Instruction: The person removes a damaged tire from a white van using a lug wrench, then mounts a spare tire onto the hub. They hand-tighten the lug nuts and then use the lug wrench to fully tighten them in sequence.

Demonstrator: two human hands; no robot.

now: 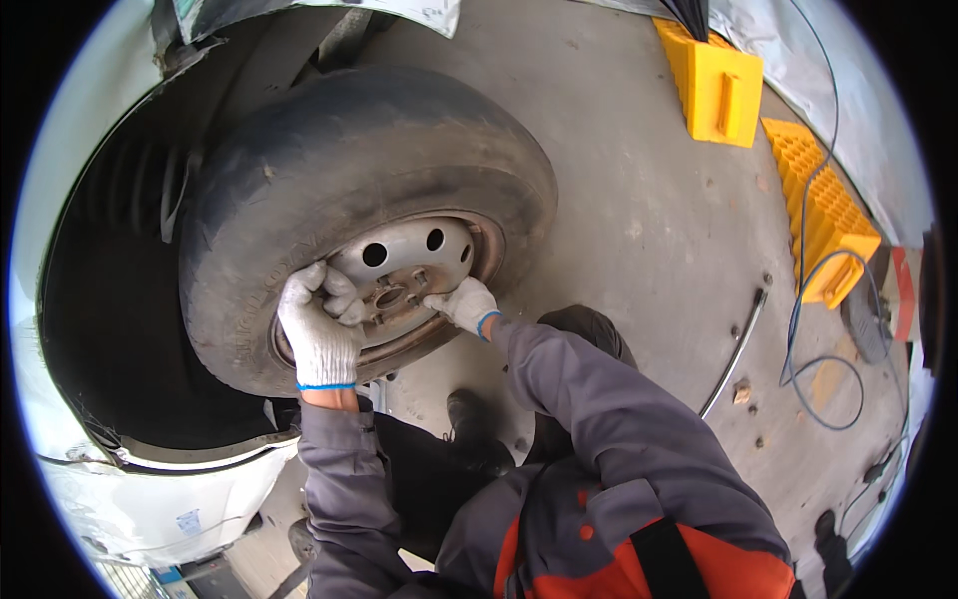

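Two half-curled hands (pixel 319 327) (pixel 466 305) touch the wheel (pixel 371 205), any held item unclear; on the grey floor (pixel 619 230), a yellow block (pixel 705 92) sits at the hub's two o'clock, a metal bar (pixel 737 351) at three.

Head view: one wide fisheye, looking down.
Worn on my head, it faces my left hand (pixel 321 324), right hand (pixel 467 305) and the wheel (pixel 364 205) from near above; my jacket (pixel 619 409) enters at the lower edge.

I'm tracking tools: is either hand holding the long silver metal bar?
No, the bar lies on the grey floor, apart from the white-gloved left hand and right hand.
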